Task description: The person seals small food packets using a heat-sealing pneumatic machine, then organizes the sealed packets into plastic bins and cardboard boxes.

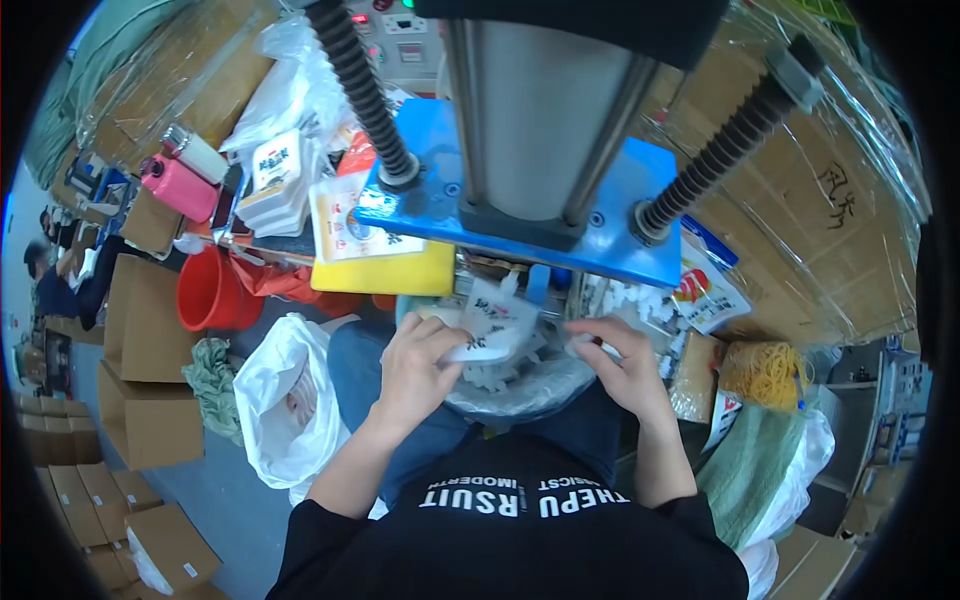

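My left hand (412,365) is closed on a white printed packet (500,318) with black characters, gripping it by its left edge. My right hand (625,362) is to the right of the packet and apart from it. Its thumb and forefinger are nearly pressed together; whatever they pinch is too small to make out. Beneath both hands, a clear plastic bag (520,395) on my lap contains white scraps. Just in front stands a press with a blue plate (620,245) and a grey cylinder (540,120). A yellow block (385,272) sits at its left.
Threaded rods (715,140) rise at both sides of the press. Left are a stack of printed packets (272,185), a pink bottle (180,190), a red bucket (215,290) and a white sack (262,425). A large carton (800,200) and yellow rubber bands (762,375) are right. Another person (60,270) sits far left.
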`<state>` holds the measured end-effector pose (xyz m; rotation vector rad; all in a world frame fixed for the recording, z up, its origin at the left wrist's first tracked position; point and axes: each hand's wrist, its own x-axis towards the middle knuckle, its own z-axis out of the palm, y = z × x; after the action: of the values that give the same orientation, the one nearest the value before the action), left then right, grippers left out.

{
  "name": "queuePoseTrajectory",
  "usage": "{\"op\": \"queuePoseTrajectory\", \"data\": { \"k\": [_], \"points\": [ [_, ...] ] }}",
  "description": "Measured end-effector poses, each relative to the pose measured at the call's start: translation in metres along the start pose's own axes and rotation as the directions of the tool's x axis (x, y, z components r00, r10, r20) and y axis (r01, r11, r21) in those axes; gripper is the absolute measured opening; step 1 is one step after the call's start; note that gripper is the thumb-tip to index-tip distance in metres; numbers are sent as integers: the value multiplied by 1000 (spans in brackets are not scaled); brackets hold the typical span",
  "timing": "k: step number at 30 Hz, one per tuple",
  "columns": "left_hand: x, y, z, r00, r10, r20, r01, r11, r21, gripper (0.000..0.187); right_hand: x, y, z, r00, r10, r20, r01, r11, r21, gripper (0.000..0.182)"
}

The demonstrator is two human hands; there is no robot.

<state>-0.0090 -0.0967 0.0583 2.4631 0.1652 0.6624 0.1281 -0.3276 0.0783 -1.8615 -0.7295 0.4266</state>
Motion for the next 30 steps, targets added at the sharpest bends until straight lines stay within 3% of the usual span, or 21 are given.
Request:
{"op": "queuePoseTrajectory", "data": {
  "k": [2, 3, 4, 6, 7, 8, 9, 10, 12, 15, 17, 19, 23, 24, 25, 26, 27, 28, 29, 30],
  "points": [
    [-2, 8, 3, 970, -87, 226, 129, 975, -179, 15, 13, -22, -3, 950, -250, 186, 278, 950, -142, 26],
    [-3, 11, 3, 971, -81, 225, 123, 976, -182, 15, 13, -23, 2, 951, -251, 181, 278, 949, -146, 26],
    [-5, 13, 1, 933, -136, 334, 242, 923, -299, 14, 15, -21, 7, 944, -267, 194, 287, 954, -82, 27],
    [-17, 5, 7, 831, -200, 520, 485, 717, -500, 18, 13, -17, 15, 938, -310, 152, 315, 949, -12, 28],
    [-26, 7, 14, 758, -260, 598, 630, 532, -566, 19, 9, -10, 22, 936, -316, 158, 322, 947, -11, 28],
    [-32, 10, 20, 670, -294, 682, 741, 314, -593, 19, 3, -2, 30, 978, -178, 110, 171, 983, 73, 30],
    [-28, 11, 15, 590, -290, 754, 799, 343, -493, 17, -1, 3, 35, 997, -27, 71, 15, 986, 165, 33],
    [-29, 7, 22, 586, -291, 756, 802, 341, -490, 17, -2, 5, 36, 992, 93, 89, -107, 980, 165, 37],
    [-31, -1, 44, 682, -314, 661, 719, 123, -684, 19, 0, 8, 32, 990, 139, -29, -127, 957, 260, 39],
    [-4, -14, 53, 622, -460, 633, 693, -51, -719, 16, 4, 26, -2, 986, -4, -165, 6, 1000, 15, 33],
    [8, -30, 65, 625, -494, 605, 692, -9, -722, 16, 7, 29, -13, 977, 15, -214, -27, 998, -53, 30],
    [14, -38, 73, 616, -499, 609, 679, -54, -732, 17, 10, 45, -10, 960, -81, -267, -49, 893, -447, 29],
    [13, -40, 78, 612, -549, 570, 672, -19, -740, 18, 2, 73, 5, 934, -233, -270, 55, 842, -536, 28],
    [12, -52, 72, 606, -546, 578, 757, 173, -630, 19, 1, 72, 3, 935, -225, -276, 43, 842, -538, 28],
    [16, -67, 64, 608, -539, 583, 792, 364, -489, 20, 2, 70, -1, 938, -156, -309, 8, 903, -429, 25],
    [35, -55, 34, 636, -568, 522, 770, 502, -393, 23, 5, 69, -4, 939, -87, -334, -24, 950, -313, 22],
    [53, -44, 3, 668, -586, 459, 734, 620, -277, 27, 6, 69, -5, 916, -102, -389, -25, 951, -308, 20],
    [56, -67, -8, 845, -501, 186, 534, 805, -258, 30, 5, 70, -7, 914, -98, -394, -31, 951, -307, 20],
    [54, -88, -15, 938, -333, -92, 316, 935, -162, 33, 4, 71, -9, 907, -59, -417, -66, 958, -279, 20],
    [45, -100, -9, 937, -337, -96, 320, 935, -155, 33, 5, 72, -10, 902, -23, -432, -95, 964, -248, 20]
  ]
}}
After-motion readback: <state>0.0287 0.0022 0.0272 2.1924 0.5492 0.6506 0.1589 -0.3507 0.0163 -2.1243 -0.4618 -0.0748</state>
